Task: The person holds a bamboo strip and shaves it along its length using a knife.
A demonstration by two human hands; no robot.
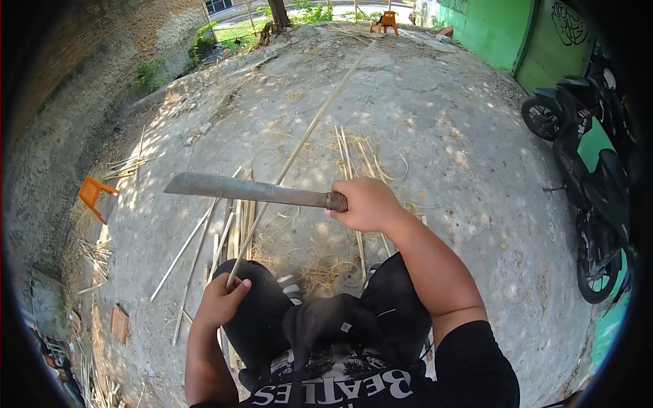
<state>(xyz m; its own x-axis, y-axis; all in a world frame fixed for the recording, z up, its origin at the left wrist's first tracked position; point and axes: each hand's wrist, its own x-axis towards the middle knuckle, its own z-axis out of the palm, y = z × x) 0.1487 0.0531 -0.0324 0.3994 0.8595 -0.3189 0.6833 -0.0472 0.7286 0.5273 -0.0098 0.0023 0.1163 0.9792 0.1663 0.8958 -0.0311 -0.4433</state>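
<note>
My right hand [367, 204] is closed round the handle of a machete [252, 190], whose broad grey blade points left. The blade crosses over a long, thin bamboo strip [316, 122]; whether they touch I cannot tell. My left hand [223, 299] grips the near end of that strip beside my left knee. From there the strip slants up and away to the far end of the yard. Below the blade, several bamboo strips [238, 224] lie on the ground in front of my knees. More strips [350, 160] lie further right, partly hidden by my right hand and forearm.
Pale shavings [326, 268] litter the concrete ground [469, 177] between my feet. An orange stool [97, 197] lies tipped at left, near small bundles of strips [94, 258]. Another orange stool [385, 23] stands far ahead. A motorbike [588, 156] is parked at right; a brick wall [88, 61] runs along the left.
</note>
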